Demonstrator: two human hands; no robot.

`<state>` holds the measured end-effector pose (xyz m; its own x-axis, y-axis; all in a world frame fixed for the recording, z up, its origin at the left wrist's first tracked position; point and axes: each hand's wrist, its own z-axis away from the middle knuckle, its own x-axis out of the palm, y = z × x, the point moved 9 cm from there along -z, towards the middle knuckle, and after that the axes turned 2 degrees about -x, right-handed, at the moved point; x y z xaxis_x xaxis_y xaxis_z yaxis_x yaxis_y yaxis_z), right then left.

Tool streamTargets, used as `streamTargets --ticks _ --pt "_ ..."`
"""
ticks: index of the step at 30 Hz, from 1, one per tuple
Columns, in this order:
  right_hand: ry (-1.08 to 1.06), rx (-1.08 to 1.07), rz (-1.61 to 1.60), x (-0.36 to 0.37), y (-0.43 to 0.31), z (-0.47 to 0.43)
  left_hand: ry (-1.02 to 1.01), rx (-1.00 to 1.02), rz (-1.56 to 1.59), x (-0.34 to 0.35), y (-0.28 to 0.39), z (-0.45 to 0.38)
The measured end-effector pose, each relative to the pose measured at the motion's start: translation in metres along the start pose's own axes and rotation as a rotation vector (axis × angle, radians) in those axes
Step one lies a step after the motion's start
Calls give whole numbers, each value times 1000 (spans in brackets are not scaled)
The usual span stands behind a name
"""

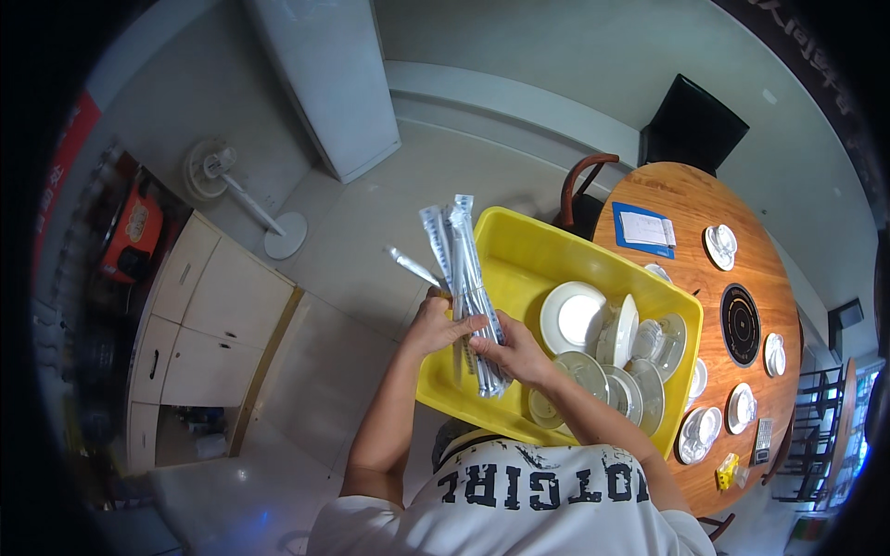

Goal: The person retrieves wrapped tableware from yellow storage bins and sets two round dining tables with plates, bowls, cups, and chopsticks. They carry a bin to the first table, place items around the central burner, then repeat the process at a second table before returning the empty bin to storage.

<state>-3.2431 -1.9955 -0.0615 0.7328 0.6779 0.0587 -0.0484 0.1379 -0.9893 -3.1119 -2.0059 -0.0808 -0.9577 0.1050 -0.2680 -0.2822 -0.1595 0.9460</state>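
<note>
Both hands are together above a yellow plastic tub [591, 257]. My left hand [438, 325] and my right hand [518, 347] grip a bundle of long, narrow wrapped packets [469, 278], printed in blue; what is inside them cannot be told. Several packets fan out at the top, and one sticks out to the left of my left hand. In the right part of the tub lie white plates [573, 318] and several stacked dish sets [640, 396], some under clear wrap. My right forearm hides part of the tub's near side.
A round wooden table [695, 278] beside the tub holds wrapped dish sets [721, 247], a notepad on a blue clipboard [643, 229], a round black hob [740, 324] and a calculator [763, 439]. At left stand a cabinet [215, 306], a red cooker [139, 229] and a white fan [285, 235].
</note>
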Motion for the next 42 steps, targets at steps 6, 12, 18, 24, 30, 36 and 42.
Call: streamTargets --ticks 6,12,18,24,30,36,42 --pt "-47 120 -193 -5 10 9 38 38 235 -2 -3 1" --pt "-133 206 -332 4 24 25 122 117 110 -5 -2 -1" --pt "-188 390 -61 -24 38 92 251 -6 156 -9 -20 -4" --pt "-175 481 439 -99 22 222 287 -34 33 -13 -41 -15" --pt "416 305 65 -180 -9 281 150 153 -498 3 -9 -12" --pt "915 20 143 -325 -37 273 170 13 -401 -1 -4 -1" --pt "1240 -11 621 -488 -74 263 204 -82 -415 -1 -6 2"
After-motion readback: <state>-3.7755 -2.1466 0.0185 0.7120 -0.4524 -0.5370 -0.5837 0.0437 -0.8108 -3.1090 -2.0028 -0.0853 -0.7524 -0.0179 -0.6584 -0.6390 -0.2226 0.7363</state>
